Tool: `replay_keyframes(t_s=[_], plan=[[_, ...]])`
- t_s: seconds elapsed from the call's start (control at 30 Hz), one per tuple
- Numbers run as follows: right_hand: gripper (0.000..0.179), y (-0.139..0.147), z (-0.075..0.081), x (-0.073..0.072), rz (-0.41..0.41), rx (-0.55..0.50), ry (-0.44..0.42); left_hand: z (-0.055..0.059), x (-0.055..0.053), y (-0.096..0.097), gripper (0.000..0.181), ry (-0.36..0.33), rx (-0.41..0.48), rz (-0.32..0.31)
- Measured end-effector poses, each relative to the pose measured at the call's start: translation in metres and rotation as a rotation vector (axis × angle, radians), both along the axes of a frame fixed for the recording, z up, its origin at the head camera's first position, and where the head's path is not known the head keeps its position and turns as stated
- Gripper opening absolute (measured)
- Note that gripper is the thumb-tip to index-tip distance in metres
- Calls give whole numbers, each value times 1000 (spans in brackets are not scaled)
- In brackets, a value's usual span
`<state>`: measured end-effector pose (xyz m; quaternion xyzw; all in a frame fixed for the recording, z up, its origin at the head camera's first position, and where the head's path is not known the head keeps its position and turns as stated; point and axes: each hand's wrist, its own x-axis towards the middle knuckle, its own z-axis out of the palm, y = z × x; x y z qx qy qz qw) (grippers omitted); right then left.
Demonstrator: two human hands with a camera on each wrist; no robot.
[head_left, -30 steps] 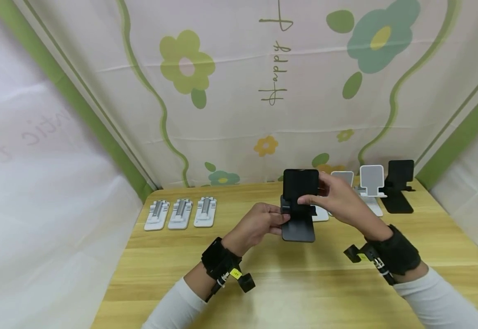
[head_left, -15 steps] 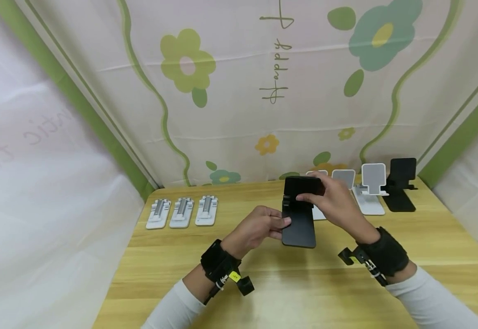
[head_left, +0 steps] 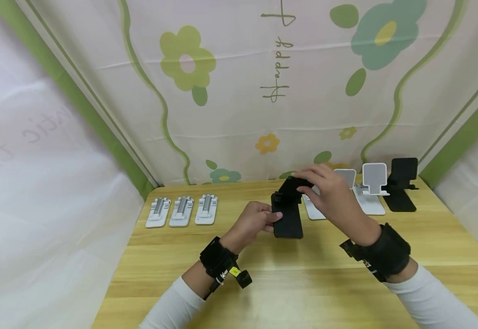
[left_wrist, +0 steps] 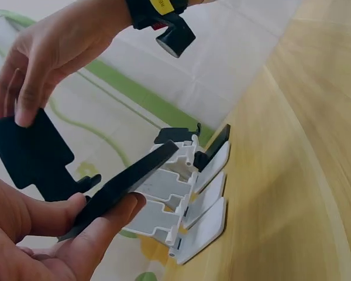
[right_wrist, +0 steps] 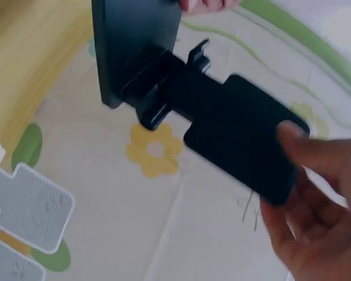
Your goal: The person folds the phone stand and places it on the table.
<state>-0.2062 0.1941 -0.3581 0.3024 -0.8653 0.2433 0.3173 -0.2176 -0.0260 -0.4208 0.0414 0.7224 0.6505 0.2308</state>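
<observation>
Both hands hold a black folding phone stand (head_left: pixel 288 219) above the table. My left hand (head_left: pixel 257 220) pinches the left edge of its flat base, thumb on top. With thumb and fingers, my right hand (head_left: pixel 329 189) pinches the far end of its back plate (right_wrist: pixel 240 137). In the right wrist view the plate stands at an angle to the base (right_wrist: pixel 134 41), with the hinge and small hooks between them. The left wrist view shows the base (left_wrist: pixel 126 178) edge-on between the left thumb and fingers.
Several unfolded stands line the back right of the wooden table (head_left: pixel 239 283): white ones, such as the white stand (head_left: pixel 374 183), and a black stand (head_left: pixel 403 176) at the end. Folded white stands (head_left: pixel 206 209) lie at the left. A printed curtain (head_left: pixel 231 114) hangs behind.
The held stand has moved slightly left, and its back plate has tilted, now looking narrower and slanted. My right hand has shifted over the plate's top; the left hand keeps its grip on the base.
</observation>
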Motion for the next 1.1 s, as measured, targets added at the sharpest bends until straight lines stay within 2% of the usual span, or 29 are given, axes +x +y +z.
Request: replay_keyframes(t_s=[0.07, 0.17, 0.3, 0.4, 0.5, 0.6, 0.7, 0.77, 0.87, 0.93, 1.0, 1.03, 1.1], plan=[[33, -3, 1, 1, 0, 43, 58, 0, -2, -2, 20, -1, -3, 5], [27, -9, 0, 5, -1, 52, 111, 2, -5, -4, 20, -9, 1, 0], [21, -20, -9, 11, 49, 61, 200, 8, -9, -9, 24, -35, 74, -5], [15, -30, -22, 18, 88, 113, 269, 15, -12, -14, 27, -43, 149, 8], [18, -38, -34, 25, 93, 183, 342, 21, -14, -19, 29, -11, 190, 19], [31, -42, -41, 30, 71, 227, 399, 24, -16, -21, 29, 22, 206, 14], [33, -43, -41, 31, 62, 202, 366, 24, -17, -23, 29, 40, 202, 6], [30, -41, -40, 30, 82, 120, 268, 25, -17, -24, 29, 44, 195, 8], [24, -36, -37, 26, 77, -78, 37, 25, -17, -25, 27, 41, 188, 20], [29, -31, -34, 24, 37, -214, -196, 26, -16, -25, 26, 32, 194, 22], [43, -25, -32, 20, -3, -326, -470, 26, -15, -25, 25, 26, 203, 17], [51, -23, -31, 18, -4, -384, -630, 26, -14, -25, 25, 24, 209, 13], [60, -18, -29, 13, 49, -527, -937, 27, -12, -24, 24, 22, 213, 4]])
